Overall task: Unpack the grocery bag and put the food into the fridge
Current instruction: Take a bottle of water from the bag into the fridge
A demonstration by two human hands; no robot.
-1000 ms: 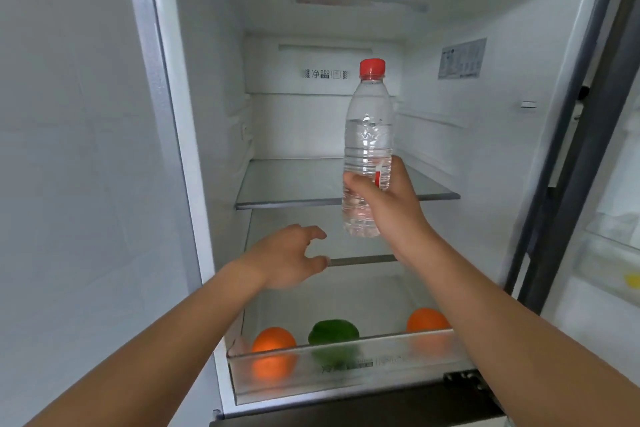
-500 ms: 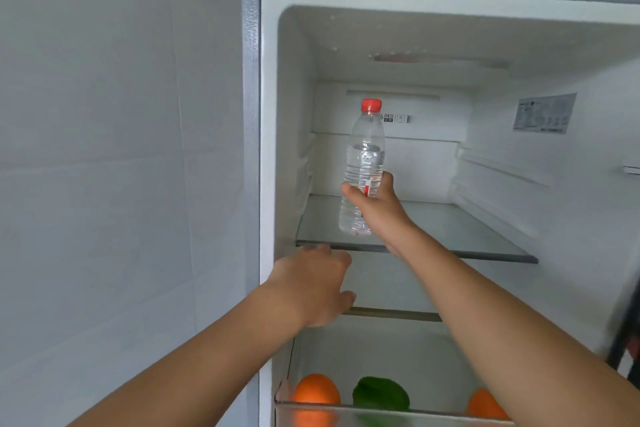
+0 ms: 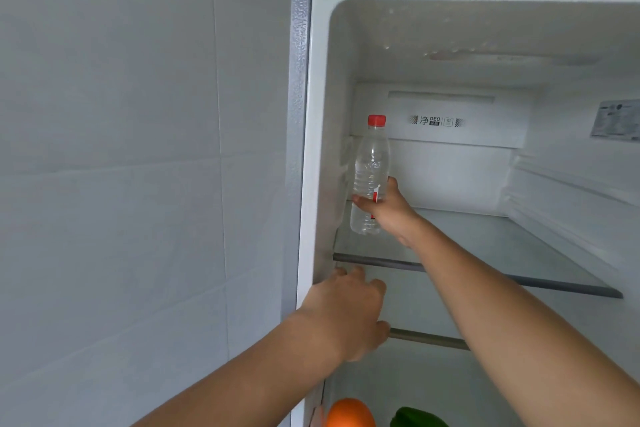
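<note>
Head view: right hand [image 3: 388, 208] grips water bottle [image 3: 370, 177], upright at top shelf [image 3: 485, 243] left side, not yet released. Left hand [image 3: 346, 312] loosely curled, empty. Orange [image 3: 349, 414], green pepper [image 3: 415, 419] already inside, lower down. Remaining groceries unseen.

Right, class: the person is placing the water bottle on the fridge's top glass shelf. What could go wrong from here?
1. The right hand holds the water bottle low, so its tall top could swing and tip on release.
2. It is close to the fridge's left wall; a knock there might topple it onto the glass shelf.
</note>
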